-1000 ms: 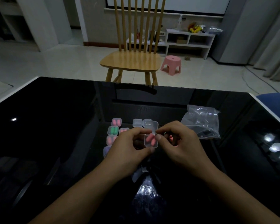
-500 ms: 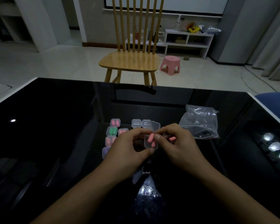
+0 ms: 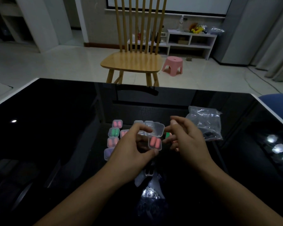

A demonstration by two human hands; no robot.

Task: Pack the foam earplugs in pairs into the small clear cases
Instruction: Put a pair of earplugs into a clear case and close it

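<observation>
My left hand (image 3: 134, 147) pinches a small clear case (image 3: 155, 143) between thumb and forefinger, just above the black table (image 3: 55, 128). The case's lid (image 3: 158, 131) is flipped open, and two orange earplugs lie side by side inside. My right hand (image 3: 189, 139) hovers a short gap to the right of the case with its fingers loosely curled and nothing plainly in them. A loose green earplug (image 3: 167, 135) lies on the table between my hands.
Left of my hands lie closed cases with pairs: pink (image 3: 117, 123), green (image 3: 114, 132), pink (image 3: 112, 142), purple (image 3: 108, 153). Empty clear cases (image 3: 138, 123) sit behind my left hand. A crumpled clear bag (image 3: 204, 123) lies at the right. A wooden chair (image 3: 132, 62) stands beyond the table.
My right hand pushed the second orange earplug into the case, then let go and drew back to the right. My left hand kept hold of the open case.
</observation>
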